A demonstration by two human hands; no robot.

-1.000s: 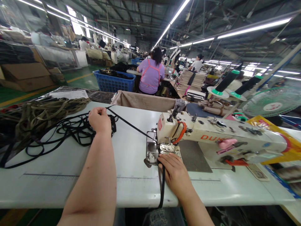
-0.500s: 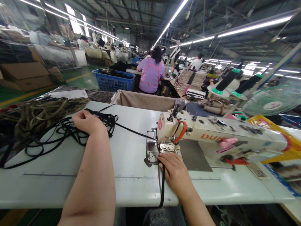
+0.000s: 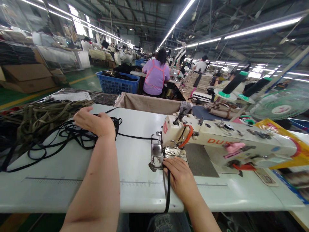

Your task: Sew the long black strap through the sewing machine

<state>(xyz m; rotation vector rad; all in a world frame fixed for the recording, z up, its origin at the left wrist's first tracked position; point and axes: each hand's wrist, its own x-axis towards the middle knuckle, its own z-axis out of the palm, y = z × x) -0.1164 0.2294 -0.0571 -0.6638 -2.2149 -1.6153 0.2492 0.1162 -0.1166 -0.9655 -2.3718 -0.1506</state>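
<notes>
My left hand is over a loose tangle of black strap on the left of the sewing table, its fingers stretched out and apart. From that tangle one length crosses to the sewing machine and passes by its needle area. Just in front of the presser foot, my right hand has its fingers on the black strap, which runs out from under them and over the table's front edge. My right thumb is mostly hidden below the fingers.
Olive straps lie heaped at the far left. Behind the table are a beige cloth-lined bin and a blue basket. Thread cones and a fan stand at right. A co-worker in purple sits ahead.
My left hand has gone from closed fingers to spread ones above the tangle. The strap leading to the machine hangs a little lower. My right hand stays in place.
</notes>
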